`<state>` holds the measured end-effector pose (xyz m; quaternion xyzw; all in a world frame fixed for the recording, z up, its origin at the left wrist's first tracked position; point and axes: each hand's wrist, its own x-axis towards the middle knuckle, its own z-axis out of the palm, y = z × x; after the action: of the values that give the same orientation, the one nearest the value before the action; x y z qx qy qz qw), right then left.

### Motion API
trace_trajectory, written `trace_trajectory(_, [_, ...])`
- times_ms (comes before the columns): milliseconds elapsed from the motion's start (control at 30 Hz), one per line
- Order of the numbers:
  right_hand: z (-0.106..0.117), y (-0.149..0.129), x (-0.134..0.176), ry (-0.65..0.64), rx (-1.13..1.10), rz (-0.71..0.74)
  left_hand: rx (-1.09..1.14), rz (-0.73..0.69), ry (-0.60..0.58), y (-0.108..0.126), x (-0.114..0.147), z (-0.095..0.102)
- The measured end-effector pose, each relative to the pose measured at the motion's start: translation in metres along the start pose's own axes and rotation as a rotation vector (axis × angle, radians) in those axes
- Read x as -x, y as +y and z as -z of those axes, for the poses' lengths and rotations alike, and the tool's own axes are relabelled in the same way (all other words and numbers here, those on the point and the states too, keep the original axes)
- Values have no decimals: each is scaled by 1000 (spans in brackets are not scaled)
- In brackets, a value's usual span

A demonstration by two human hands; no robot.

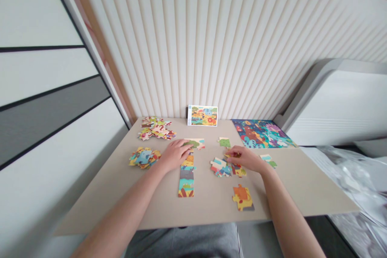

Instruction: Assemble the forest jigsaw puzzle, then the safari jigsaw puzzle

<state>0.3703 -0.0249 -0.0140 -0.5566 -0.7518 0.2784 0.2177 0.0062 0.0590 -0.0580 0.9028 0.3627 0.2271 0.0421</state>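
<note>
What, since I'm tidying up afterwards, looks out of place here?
Mainly the crumpled clear plastic beyond the right edge of the beige table: it lies loosely bunched, like discarded wrapping. The colourful flat jigsaw pieces show no obvious damage.

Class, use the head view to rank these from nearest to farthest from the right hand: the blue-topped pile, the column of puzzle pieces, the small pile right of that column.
1. Small pile: beside the right hand, on its left.
2. Column of puzzle pieces: farther left, near the table's middle.
3. Blue-topped pile: farthest left, past the left hand.
</note>
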Motion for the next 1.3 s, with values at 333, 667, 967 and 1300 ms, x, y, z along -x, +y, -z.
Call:
trace_trajectory(333, [-19, -32, -5, -93, 150, 89, 11, 4, 5, 1, 0, 0])
trace_trajectory(667, [-19, -39, -6, -56, -30, 133, 19, 13, -1, 3, 0, 1])
trace_trajectory(967, [-14, -30, -3, -100, -210, -24, 20, 9, 10, 4, 0, 1])
trace_trajectory(1300, [-11, -17, -13, 106, -387, 4, 41, 20, 21, 5, 0, 0])
